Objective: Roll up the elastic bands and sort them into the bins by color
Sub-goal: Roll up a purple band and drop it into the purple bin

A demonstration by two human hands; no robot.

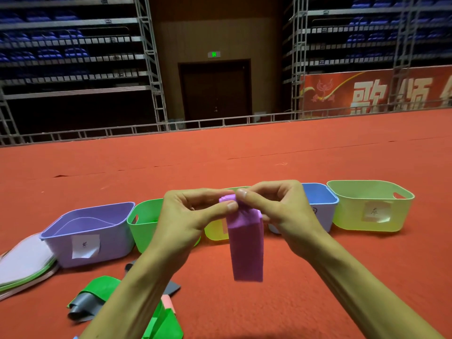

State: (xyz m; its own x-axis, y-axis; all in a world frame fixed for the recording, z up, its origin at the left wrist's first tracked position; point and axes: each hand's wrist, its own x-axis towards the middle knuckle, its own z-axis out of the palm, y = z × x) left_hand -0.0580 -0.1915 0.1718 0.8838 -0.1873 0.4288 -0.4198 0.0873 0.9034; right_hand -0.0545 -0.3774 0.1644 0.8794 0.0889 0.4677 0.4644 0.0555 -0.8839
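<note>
Purple flat elastic band (245, 250), upper end rolled: I pinch the roll with my left hand (186, 216) and right hand (281, 211).

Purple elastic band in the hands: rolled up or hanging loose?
Mostly loose. The flat purple elastic band has only its top curled, pinched by the left hand and right hand; the rest hangs flat.

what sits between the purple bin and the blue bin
In the head view, a green bin and a yellow bin, the latter partly behind the purple band.
</note>
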